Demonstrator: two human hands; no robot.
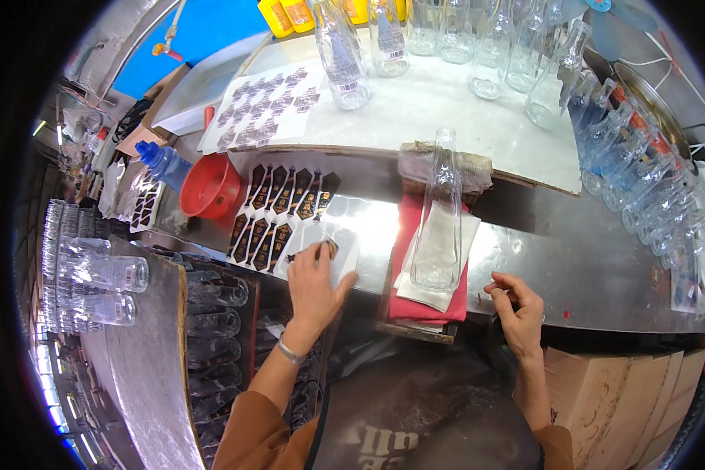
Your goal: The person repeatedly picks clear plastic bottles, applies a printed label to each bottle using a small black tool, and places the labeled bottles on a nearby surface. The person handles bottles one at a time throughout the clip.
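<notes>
My left hand (312,291) reaches onto a white sheet of dark, tie-shaped labels (274,207). Its fingertips touch the bare part of the sheet beside a small dark piece, perhaps a label's edge; the thumb is spread away. A clear glass bottle (439,243) lies with its base toward me on a white cloth (424,296) over a red cloth (402,235). Its neck rests on a cloth-wrapped block (478,168). To the right of the bottle, my right hand (518,309) hovers near the bench edge, fingers curled. Whatever it pinches is too small to make out.
A red bucket (211,188) and a blue-capped bottle (163,163) stand left of the labels. Glass bottles (489,63) line the white shelf (439,117) beside another printed sheet (266,106). More bottles (642,172) crowd the right; cartons (611,399) stand below the bench.
</notes>
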